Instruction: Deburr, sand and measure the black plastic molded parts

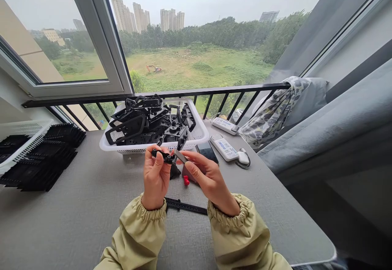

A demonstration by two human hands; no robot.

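- Elastic-cuffed khaki sleeves (136, 237) rise from the bottom of the view, the forearms angled inward so that both hands meet in the air above the worktop (92, 225) instead of resting on it.
- Left hand (156, 180): the left fingers (157, 168) are clenched around a small black plastic part (162, 155), seemingly a firm hold to stop it turning.
- Right hand (211, 182): the right fingers (196, 166) pinch a flat grey metal strip (180, 156), its end meeting the black part – held near one end, which looks to give fine control.
- Under the hands: a dark lump (175, 172), a red plastic piece (186, 180) and a black slotted rail (185, 206) lie on the worktop, close enough to pick up without stretching.
- Just beyond: a white plastic basket (196, 133) heaped with black plastic frames (134, 125), probably placed for easy reach.
- Right of it: a smartphone (207, 151), two white power adapters (223, 147) and a white mouse (243, 157).
- Far left: rows of flat black parts (45, 159) sit beside a second white basket (27, 139), apparently kept apart from the heap.
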